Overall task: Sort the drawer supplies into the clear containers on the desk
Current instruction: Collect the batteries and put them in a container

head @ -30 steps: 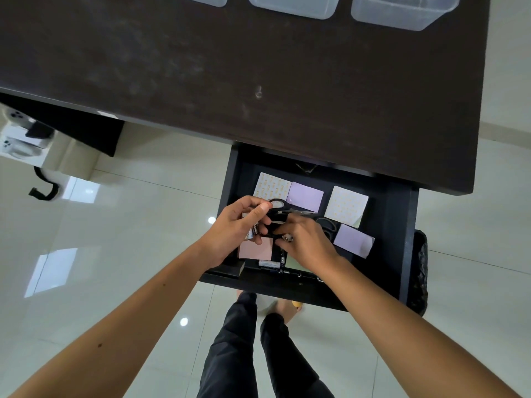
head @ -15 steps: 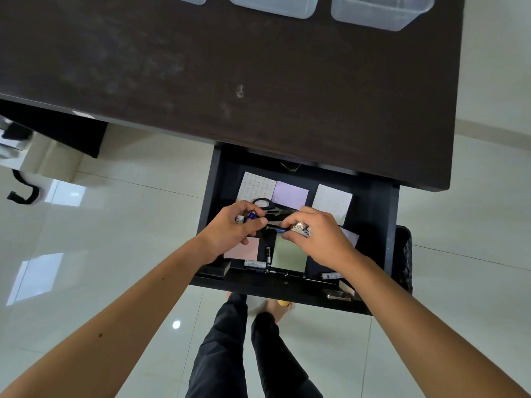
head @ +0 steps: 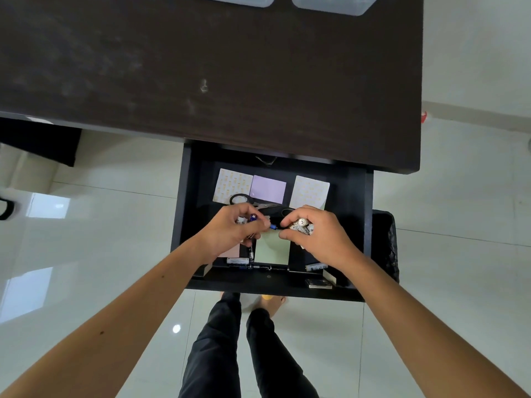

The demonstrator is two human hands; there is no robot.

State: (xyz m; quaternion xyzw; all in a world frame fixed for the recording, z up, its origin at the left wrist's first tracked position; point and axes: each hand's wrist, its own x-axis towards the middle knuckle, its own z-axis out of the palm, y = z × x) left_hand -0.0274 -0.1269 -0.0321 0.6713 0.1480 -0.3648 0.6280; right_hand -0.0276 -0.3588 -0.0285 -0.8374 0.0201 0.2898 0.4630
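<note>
Both hands hover over the open black drawer (head: pixel 350 214). My left hand (head: pixel 230 231) grips a few small batteries (head: pixel 247 219). My right hand (head: pixel 319 234) holds a bunch of silver batteries (head: pixel 301 225), and its fingertips pinch a small blue battery (head: pixel 274 226) between the two hands. In the drawer lie patterned sticky note pads (head: pixel 232 185) (head: pixel 309 192), a purple pad (head: pixel 268 188), a green pad (head: pixel 273 248), a pink pad (head: pixel 231 251), black scissors (head: pixel 247 201) and more batteries (head: pixel 238 260) along the front. Clear containers (head: pixel 330 4) stand at the far edge of the desk, mostly cut off.
The dark wooden desk (head: pixel 201 67) spans the upper view. A black woven bin (head: pixel 385 245) stands right of the drawer. A small metal item (head: pixel 317 283) lies at the drawer's front right. My legs stand on the glossy white tile floor (head: pixel 86 254) below.
Both hands lifted from the drawer floor with batteries and drew together over the middle. The green pad is now uncovered. The view shifted, so the containers slid toward the top edge.
</note>
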